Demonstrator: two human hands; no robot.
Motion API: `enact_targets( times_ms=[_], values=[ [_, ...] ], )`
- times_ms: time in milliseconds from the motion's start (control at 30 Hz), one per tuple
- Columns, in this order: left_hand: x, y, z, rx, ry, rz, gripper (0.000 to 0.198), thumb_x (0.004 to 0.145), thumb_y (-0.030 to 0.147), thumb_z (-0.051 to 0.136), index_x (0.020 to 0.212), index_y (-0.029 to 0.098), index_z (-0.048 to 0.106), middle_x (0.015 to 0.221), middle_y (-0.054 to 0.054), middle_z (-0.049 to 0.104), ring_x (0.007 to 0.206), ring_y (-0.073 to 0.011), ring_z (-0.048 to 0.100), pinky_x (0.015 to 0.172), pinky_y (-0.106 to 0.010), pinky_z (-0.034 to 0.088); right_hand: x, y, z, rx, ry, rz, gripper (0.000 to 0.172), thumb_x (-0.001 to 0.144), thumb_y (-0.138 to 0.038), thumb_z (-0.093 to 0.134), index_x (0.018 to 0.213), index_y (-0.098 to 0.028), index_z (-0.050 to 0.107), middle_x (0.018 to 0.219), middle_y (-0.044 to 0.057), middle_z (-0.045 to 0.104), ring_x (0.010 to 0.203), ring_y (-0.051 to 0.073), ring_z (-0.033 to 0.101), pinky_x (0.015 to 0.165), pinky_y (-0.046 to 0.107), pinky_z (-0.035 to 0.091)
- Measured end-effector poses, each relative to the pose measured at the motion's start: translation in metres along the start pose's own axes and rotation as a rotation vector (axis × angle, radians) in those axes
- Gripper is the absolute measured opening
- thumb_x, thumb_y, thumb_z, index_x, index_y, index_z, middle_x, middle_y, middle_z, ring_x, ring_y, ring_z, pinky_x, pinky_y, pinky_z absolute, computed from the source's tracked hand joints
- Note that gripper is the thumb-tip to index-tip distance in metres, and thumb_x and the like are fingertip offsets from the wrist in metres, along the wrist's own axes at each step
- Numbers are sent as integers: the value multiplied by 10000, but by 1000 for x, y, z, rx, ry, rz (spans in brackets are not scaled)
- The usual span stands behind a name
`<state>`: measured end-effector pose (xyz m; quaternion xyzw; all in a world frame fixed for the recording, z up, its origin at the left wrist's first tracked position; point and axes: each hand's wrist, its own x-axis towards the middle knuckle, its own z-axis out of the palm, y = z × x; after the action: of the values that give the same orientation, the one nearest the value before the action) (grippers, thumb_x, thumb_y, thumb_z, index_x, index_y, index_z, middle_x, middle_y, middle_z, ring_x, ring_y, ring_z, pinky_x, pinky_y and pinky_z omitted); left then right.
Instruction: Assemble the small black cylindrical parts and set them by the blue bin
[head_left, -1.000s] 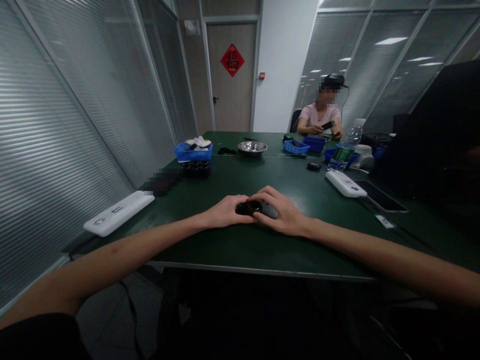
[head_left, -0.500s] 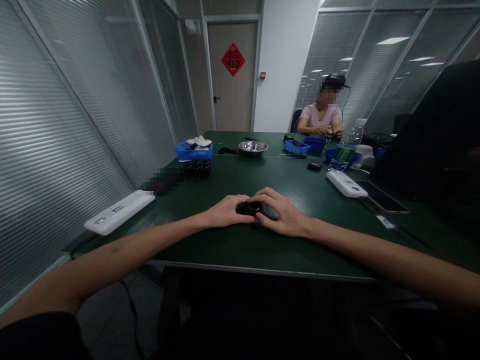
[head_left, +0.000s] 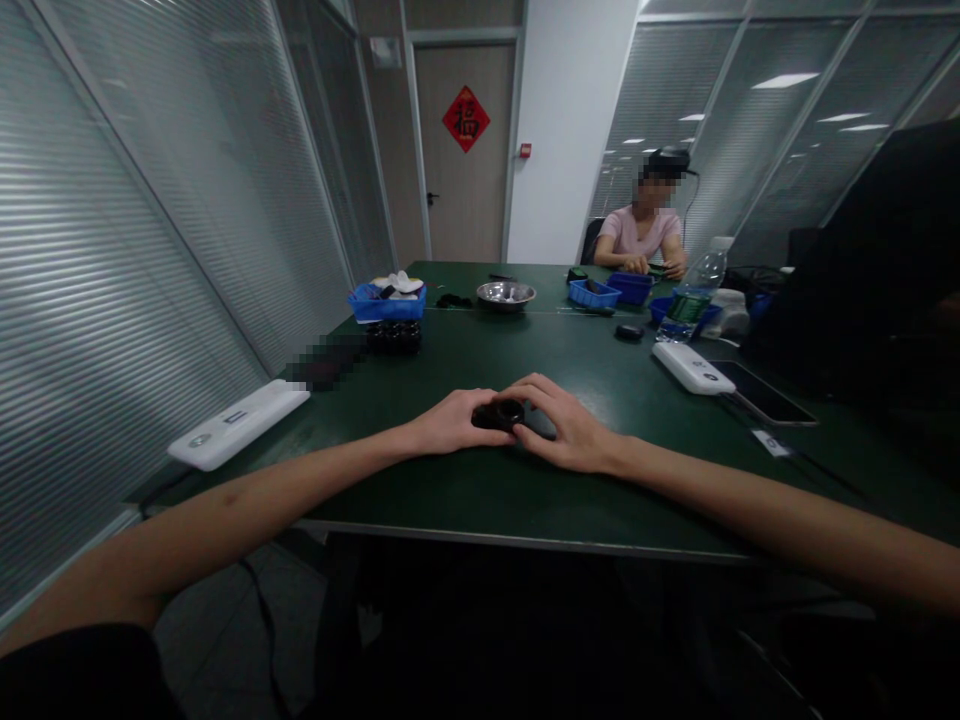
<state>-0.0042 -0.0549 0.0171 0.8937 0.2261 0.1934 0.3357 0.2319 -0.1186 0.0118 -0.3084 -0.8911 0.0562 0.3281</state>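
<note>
Between both hands, just above or on the green table (head_left: 420, 490), is a small glossy black object (head_left: 495, 415) with a ring-shaped round end. I cannot make out its exact kind. My left hand (head_left: 454, 420) is closed around its left end, thumb in front and fingers behind. My right hand (head_left: 566, 425) curls over the other side, its thumb and fingertips touching near the round end. A dark grey smooth piece (head_left: 540, 424) shows under the right palm; whether it belongs to the same object is unclear.
A white power bank (head_left: 240, 425) lies left, another white device (head_left: 691, 368) and a phone (head_left: 765, 392) right. Farther back are glossy black pieces (head_left: 394, 337), a blue basket (head_left: 364, 308), a metal bowl (head_left: 506, 296) and a water bottle (head_left: 694, 295). A person (head_left: 645, 235) sits opposite.
The black object has turned slightly, so its round ring end shows more plainly. My hands have barely shifted. The person opposite has moved their hands a little.
</note>
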Motion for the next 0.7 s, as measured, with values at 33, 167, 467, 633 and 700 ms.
enact_targets(
  times_ms=[33, 167, 467, 633, 700],
  values=[
    [0, 0, 0, 3, -2, 0, 522, 853, 521, 759, 1230, 169, 681, 1140, -79, 711, 1015, -245, 649, 855, -339, 468, 0, 0, 0, -12, 3, 12, 403, 978, -352, 634, 1352, -232, 542, 1232, 120, 603, 1107, 283, 597, 954, 485, 553],
    [0, 0, 0, 3, -13, -14, 530, 854, 510, 761, 1250, 168, 680, 1166, -90, 715, 1028, -253, 661, 868, -345, 481, 0, 0, 0, -50, 16, 53, 455, 969, -429, 660, 1363, -240, 534, 1184, 113, 617, 1042, 280, 606, 891, 476, 566],
    [0, 2, 1, -5, 1, -16, 530, 853, 501, 764, 1248, 160, 678, 1135, -85, 713, 984, -238, 653, 845, -339, 478, -1, 0, 0, -44, 8, 25, 443, 960, -342, 633, 1370, -226, 515, 1228, 125, 612, 1099, 290, 597, 941, 488, 550],
    [0, 2, 1, 9, 6, -15, 512, 849, 501, 771, 1221, 160, 682, 1091, -74, 713, 975, -233, 650, 820, -322, 469, -1, 0, 0, -48, 26, 44, 480, 960, -346, 633, 1401, -217, 494, 1179, 117, 607, 1038, 274, 603, 896, 464, 557],
    [0, 2, 1, 11, 6, -16, 527, 856, 493, 767, 1255, 161, 674, 1116, -79, 711, 984, -232, 649, 824, -321, 471, -1, -2, -1, -32, 7, 27, 465, 967, -315, 607, 1404, -213, 488, 1195, 121, 605, 1048, 271, 599, 902, 457, 555]
  ],
)
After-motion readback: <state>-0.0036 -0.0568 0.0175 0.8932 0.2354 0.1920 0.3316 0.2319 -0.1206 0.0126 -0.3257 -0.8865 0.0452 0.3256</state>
